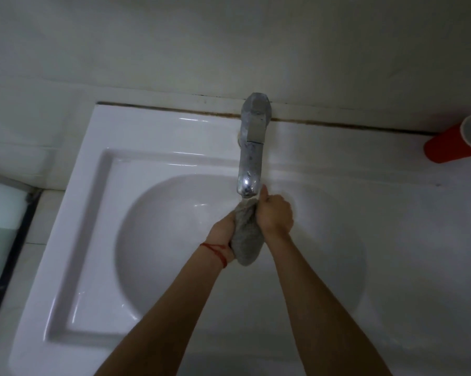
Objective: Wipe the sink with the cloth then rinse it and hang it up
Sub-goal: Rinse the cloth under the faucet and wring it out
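Both your left hand (223,226) and right hand (274,216) clench the cloth (245,240) under the tap (249,158), fingers pressed together. It looks soft and soggy, so grip its ends.

Pale tiled wall (229,44) — dim light

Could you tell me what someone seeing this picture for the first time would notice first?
Two bare hands meet at the centre over the white sink: the left hand and right hand both grip a bunched grey cloth just below the spout of the metal tap. A red string circles the left wrist, and a red cup stands at the far right edge.
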The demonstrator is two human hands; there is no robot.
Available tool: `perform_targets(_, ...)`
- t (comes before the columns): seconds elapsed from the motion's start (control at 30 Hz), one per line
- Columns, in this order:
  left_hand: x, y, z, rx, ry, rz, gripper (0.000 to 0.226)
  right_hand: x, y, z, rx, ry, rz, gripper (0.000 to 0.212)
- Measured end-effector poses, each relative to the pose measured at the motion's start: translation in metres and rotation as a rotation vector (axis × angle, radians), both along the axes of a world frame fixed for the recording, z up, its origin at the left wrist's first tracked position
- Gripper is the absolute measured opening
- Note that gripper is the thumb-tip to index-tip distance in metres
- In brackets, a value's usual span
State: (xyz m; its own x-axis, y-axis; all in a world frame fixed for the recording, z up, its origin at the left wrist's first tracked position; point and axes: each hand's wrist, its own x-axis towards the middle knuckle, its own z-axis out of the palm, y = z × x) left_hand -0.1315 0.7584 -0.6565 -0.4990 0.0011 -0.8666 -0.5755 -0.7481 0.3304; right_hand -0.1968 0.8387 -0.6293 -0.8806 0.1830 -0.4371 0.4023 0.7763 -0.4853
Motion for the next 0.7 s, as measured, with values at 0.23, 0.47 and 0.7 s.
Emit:
perform_targets(0.23, 0.01, -0.016, 0.032, -0.231, -0.06, -0.116, 0.034, 0.006, 0.004, 0.02, -0.575, -0.23, -0.223, 0.046)
perform_targets(0.47, -0.003, -0.021, 0.038, 0.007, 0.101, -0.122, 0.02, 0.033, 0.013, 0.05, -0.714, -0.487, 0.264, 0.041)
perform_targets(0.7, 0.007, -0.002, 0.02, 0.017, 0.257, 0.114, 0.029, 0.026, 0.051, 0.052, -0.61, -0.557, 0.291, 0.025)
